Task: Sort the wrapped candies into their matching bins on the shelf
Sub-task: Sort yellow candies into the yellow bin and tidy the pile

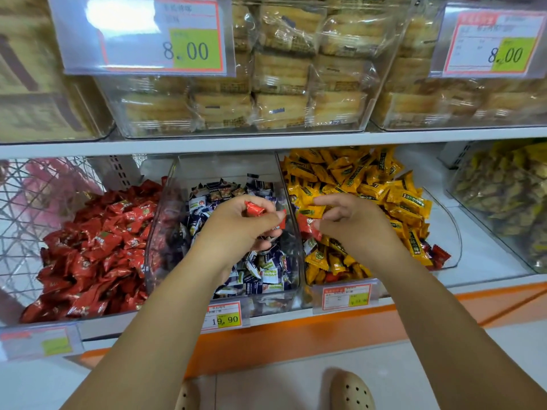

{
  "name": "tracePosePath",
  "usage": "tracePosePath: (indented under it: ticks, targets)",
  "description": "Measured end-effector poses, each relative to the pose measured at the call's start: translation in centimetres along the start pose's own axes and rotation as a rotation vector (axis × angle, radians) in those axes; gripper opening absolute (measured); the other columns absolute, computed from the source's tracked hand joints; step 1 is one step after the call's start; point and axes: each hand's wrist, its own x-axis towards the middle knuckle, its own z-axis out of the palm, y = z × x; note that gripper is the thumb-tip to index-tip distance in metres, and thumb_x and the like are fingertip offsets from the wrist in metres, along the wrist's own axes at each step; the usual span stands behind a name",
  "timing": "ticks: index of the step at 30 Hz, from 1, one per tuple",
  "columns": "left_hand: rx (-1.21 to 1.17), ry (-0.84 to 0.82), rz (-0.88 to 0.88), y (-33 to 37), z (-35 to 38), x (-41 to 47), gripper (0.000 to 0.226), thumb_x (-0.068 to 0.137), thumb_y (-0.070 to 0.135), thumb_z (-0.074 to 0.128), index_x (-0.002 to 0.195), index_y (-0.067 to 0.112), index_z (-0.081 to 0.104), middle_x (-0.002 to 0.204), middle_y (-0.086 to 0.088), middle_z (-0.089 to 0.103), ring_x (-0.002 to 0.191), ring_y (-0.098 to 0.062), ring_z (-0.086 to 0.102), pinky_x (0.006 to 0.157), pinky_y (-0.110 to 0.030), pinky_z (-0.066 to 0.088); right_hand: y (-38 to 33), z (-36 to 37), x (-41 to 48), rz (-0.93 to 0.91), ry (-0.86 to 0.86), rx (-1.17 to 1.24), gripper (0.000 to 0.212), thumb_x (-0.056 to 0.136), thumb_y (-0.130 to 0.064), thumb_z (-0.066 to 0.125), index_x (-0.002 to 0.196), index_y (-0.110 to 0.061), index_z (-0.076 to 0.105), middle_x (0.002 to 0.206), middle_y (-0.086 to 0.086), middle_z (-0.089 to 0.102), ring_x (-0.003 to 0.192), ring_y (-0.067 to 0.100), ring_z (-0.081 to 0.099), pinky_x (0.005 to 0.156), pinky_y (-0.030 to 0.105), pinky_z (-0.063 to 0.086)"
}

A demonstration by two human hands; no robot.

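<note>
Three clear bins stand side by side on the lower shelf. The left bin (149,247) holds red wrapped candies (97,250), the middle bin (228,164) holds navy-and-white candies (266,273), and the right bin (453,229) holds yellow candies (370,182). My left hand (236,223) hovers over the middle bin, shut on several red candies (254,209). My right hand (352,223) is over the front of the yellow bin, its fingers pinching a red candy (307,226). Another stray red candy (441,255) lies at the yellow pile's front right edge.
Price tags (225,318) hang on the orange-trimmed shelf edge. The upper shelf carries clear boxes of wrapped pastries (266,84). A wire basket (35,208) sits far left, a bin of yellow-green sweets (509,202) far right. My beige shoes (352,392) stand on the tiled floor.
</note>
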Motion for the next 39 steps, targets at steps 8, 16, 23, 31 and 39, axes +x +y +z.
tracePosePath:
  ticks: [8,16,23,31,39]
  targets:
    - [0.386,-0.166,0.210,0.0,1.8,-0.7,0.030,0.085,0.020,0.070,0.110,0.034,0.066,0.090,0.005,0.065,0.055,0.002,0.058,0.051,-0.012,0.044,-0.2,-1.6,-1.3,-0.072,-0.036,0.207,0.030,0.085,-0.011,0.070,0.109,-0.024,0.056,0.081,-0.002,0.072,0.077,0.014,0.068,0.075,0.031,0.056]
    - [0.463,-0.095,0.237,-0.2,2.2,-0.4,0.018,0.085,0.024,0.070,0.102,0.028,0.065,0.072,0.002,0.065,0.046,0.001,0.051,0.049,-0.016,0.046,0.1,-3.5,-2.3,0.028,-0.114,-0.009,0.008,0.089,-0.017,0.064,0.086,-0.020,0.070,0.076,-0.005,0.073,0.070,0.012,0.069,0.063,0.025,0.054]
    - [0.449,-0.062,0.250,-0.4,1.6,0.0,0.015,0.086,0.023,0.069,0.099,0.027,0.064,0.073,0.002,0.064,0.050,0.002,0.055,0.052,-0.020,0.049,1.6,-2.6,-2.1,0.128,-0.468,-0.631,0.024,0.095,-0.022,0.054,0.111,-0.026,0.072,0.106,-0.002,0.072,0.089,0.014,0.066,0.076,0.023,0.051]
    - [0.466,-0.060,0.248,-0.5,1.3,-0.2,0.013,0.085,0.026,0.069,0.097,0.029,0.065,0.078,-0.003,0.066,0.056,0.001,0.059,0.064,-0.037,0.054,1.5,0.5,-1.8,0.143,-0.239,-0.666,0.013,0.082,-0.029,0.069,0.095,-0.026,0.071,0.097,-0.005,0.068,0.090,0.019,0.063,0.074,0.029,0.052]
    - [0.454,-0.036,0.235,-0.3,0.3,0.0,0.010,0.085,0.026,0.069,0.091,0.030,0.062,0.074,-0.003,0.068,0.062,-0.010,0.062,0.057,-0.030,0.049,0.0,-3.6,-2.2,0.235,-0.181,-0.092,0.016,0.088,-0.009,0.061,0.088,-0.022,0.071,0.077,0.001,0.073,0.063,0.012,0.068,0.049,0.020,0.047]
